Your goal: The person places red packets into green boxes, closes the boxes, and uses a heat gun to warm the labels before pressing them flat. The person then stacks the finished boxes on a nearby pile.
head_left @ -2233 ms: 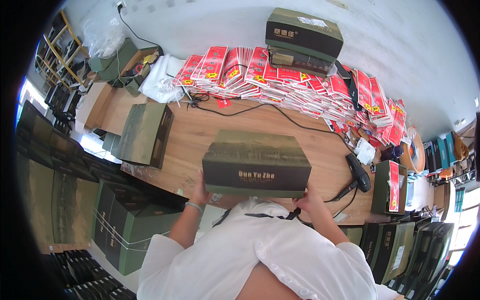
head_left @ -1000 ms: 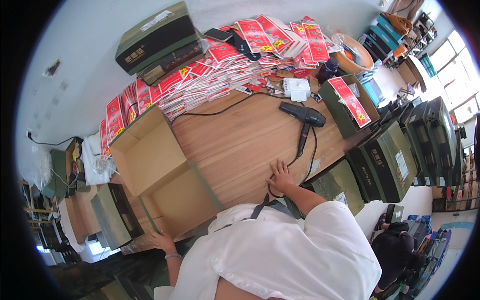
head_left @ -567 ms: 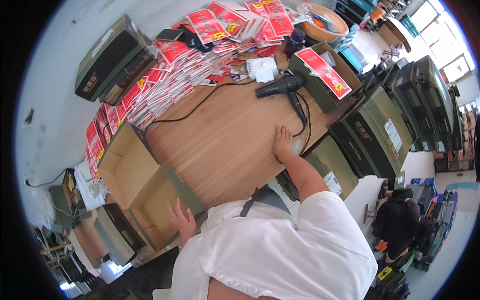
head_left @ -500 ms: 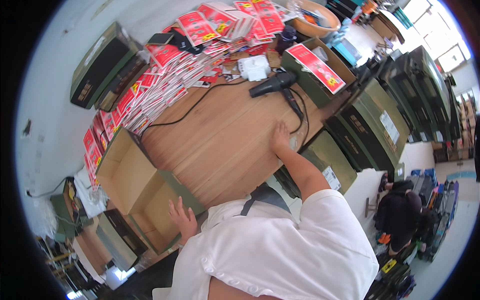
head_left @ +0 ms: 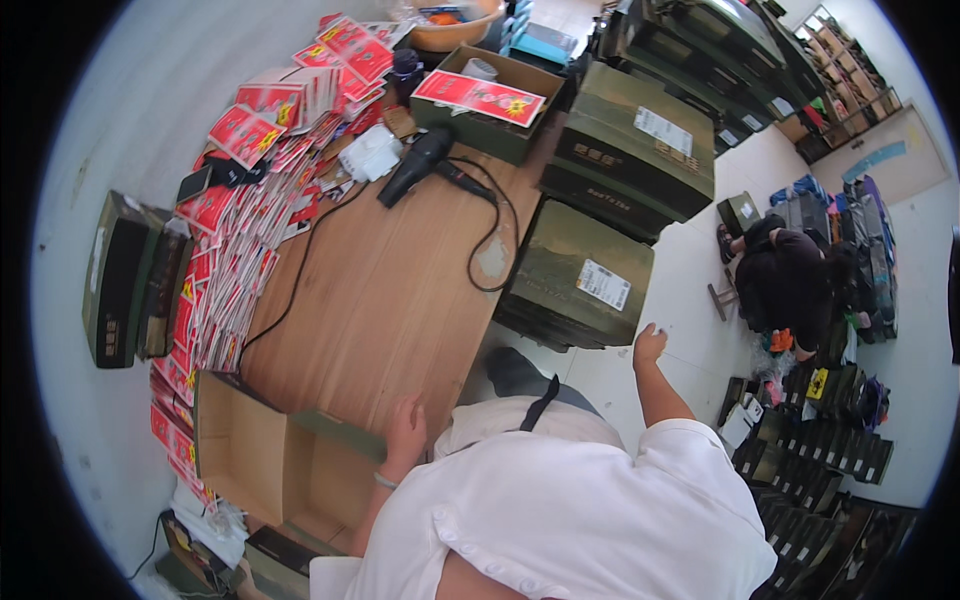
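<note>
The tabletop (head_left: 350,300) looked like smooth, grained wood with a soft sheen. At its near end, the open box (head_left: 240,440) showed plain, matt cardboard inside. Along the wall-side edge, the red packets (head_left: 235,265) were glossy printed paper. Toward the far end, the hair dryer (head_left: 425,160) appeared smooth, satiny plastic.

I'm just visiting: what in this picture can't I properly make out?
All in the head view:
Contents of the green box: partly covered by the red leaflet.
Orange basin: cut off by the top edge.
Near corner of the open box: hidden behind the left forearm.
What the crouching co-worker handles: too small.
Whether the left hand touches the table: the hand hides its underside.
</note>
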{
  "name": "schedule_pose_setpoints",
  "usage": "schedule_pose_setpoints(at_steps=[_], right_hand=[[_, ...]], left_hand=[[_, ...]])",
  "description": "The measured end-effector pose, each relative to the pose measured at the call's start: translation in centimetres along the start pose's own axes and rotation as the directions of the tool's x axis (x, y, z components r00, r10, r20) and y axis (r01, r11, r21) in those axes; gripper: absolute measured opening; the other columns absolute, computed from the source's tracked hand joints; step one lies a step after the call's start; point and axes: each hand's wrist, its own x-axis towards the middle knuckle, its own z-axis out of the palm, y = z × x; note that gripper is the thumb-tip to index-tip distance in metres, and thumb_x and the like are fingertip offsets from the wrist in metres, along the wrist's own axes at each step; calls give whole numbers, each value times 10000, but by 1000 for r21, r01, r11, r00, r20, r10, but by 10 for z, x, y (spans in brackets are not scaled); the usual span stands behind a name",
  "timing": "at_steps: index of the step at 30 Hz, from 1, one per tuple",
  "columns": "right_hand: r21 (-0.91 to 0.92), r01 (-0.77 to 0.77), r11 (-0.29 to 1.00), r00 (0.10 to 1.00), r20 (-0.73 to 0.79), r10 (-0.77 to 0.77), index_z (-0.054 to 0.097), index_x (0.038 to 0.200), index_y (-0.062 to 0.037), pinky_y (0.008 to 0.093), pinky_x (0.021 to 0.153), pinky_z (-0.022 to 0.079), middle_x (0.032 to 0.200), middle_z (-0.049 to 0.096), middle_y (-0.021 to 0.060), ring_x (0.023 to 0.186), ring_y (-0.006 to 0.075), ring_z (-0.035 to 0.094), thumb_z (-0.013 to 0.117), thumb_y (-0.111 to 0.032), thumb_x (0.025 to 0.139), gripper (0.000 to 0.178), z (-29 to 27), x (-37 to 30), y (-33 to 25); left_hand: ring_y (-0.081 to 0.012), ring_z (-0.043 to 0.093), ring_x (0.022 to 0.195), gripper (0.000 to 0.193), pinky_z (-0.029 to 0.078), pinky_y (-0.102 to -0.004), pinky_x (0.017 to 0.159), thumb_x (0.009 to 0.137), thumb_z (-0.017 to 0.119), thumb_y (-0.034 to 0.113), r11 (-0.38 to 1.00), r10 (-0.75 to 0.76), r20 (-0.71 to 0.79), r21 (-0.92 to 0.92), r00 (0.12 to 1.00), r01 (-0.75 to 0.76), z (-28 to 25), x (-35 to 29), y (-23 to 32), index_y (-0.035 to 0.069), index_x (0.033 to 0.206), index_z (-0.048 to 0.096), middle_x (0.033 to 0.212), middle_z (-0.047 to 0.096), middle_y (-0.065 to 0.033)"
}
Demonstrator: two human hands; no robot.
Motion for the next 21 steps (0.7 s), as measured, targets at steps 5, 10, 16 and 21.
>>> schedule_pose_setpoints(at_steps=[5,10,16,21], right_hand=[[-53,-429,902,706,603,372,415,1430,-52,522,1056,368,1386,529,176,1281,354,496,264,-734,936,856,10,58,61],[205,-627,751,546,804,236,339,1501,-108,497,1129,308,1505,418,141,1375,320,407,182,-804,894,936,57,73,62],[189,-812,552,354,911,210,407,1456,-94,445,1109,371,1458,476,131,1319,312,477,172,-793,897,926,73,86,38],[245,-849,468,342,930,134,408,1461,-116,473,1116,358,1453,478,131,1327,332,461,173,-802,889,924,65,80,26]], left_hand=[[-255,553,1228,369,423,-342,1036,1007,515,180,940,-36,327,-309,944,143,57,77,46,-10,1323,534,1285,600,-192],[-292,525,1258,503,403,-369,1060,999,544,263,987,34,247,-161,968,6,134,160,82,-56,1378,456,1331,563,-223],[-339,492,1283,735,393,-407,1065,920,648,428,988,7,64,-154,998,3,197,232,104,-107,1370,422,1366,514,-262],[-325,528,1246,859,434,-398,1024,823,739,512,966,-206,120,-137,971,221,193,247,135,-80,1368,440,1332,547,-238]])
